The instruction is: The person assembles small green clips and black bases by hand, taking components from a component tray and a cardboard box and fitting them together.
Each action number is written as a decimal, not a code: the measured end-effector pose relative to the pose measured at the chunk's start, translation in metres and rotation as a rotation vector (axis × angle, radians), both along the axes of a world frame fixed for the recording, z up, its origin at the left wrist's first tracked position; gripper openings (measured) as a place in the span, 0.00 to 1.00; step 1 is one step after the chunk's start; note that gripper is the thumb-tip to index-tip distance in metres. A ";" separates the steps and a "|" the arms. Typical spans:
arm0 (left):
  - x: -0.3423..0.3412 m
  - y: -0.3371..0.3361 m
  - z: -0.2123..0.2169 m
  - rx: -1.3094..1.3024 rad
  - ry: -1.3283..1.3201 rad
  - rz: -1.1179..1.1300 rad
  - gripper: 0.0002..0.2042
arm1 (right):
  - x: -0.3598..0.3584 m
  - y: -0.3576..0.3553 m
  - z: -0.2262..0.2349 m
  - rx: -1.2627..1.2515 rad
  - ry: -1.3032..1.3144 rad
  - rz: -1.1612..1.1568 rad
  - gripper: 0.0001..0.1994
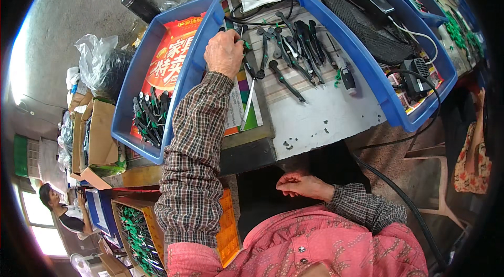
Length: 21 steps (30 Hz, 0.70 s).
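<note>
Worktable (310, 119), blue trays (210, 20), dark pliers (303, 38)

**Clothing Inspection: Pink and Check Were Found**

I wore a pink top (346, 232), its cloth scattered with small, darker motifs. Two round, metallic-looking fasteners (302, 249) sat at its front, one above the other. My left sleeve (191, 156) carried a check of brown, black and off-white, was heavily creased, and ended at the wrist of my bare left hand (223, 52); pink cloth showed at its upper end. My right sleeve (367, 206), in small greyish check, was puckered and stopped short of my bare right hand (305, 186).
</note>
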<state>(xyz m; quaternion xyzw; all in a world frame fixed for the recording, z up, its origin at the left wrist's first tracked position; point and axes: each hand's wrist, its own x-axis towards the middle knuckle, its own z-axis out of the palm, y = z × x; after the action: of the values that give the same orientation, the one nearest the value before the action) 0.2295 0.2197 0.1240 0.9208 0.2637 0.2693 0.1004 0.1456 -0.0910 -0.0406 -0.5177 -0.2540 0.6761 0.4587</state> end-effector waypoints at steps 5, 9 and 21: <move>0.002 -0.005 0.003 0.021 -0.003 -0.061 0.10 | 0.001 0.000 -0.002 0.027 -0.022 0.000 0.12; -0.002 -0.009 0.003 0.048 -0.016 -0.113 0.09 | 0.001 0.001 -0.002 0.019 -0.036 0.017 0.12; -0.010 -0.023 -0.002 0.033 0.041 -0.158 0.08 | 0.003 0.001 -0.007 0.019 -0.068 0.018 0.12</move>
<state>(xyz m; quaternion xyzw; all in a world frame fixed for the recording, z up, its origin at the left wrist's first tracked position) 0.2192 0.1966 0.1224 0.9456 0.1876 0.2460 0.1008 0.1485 -0.0896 -0.0477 -0.5339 -0.2804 0.6598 0.4484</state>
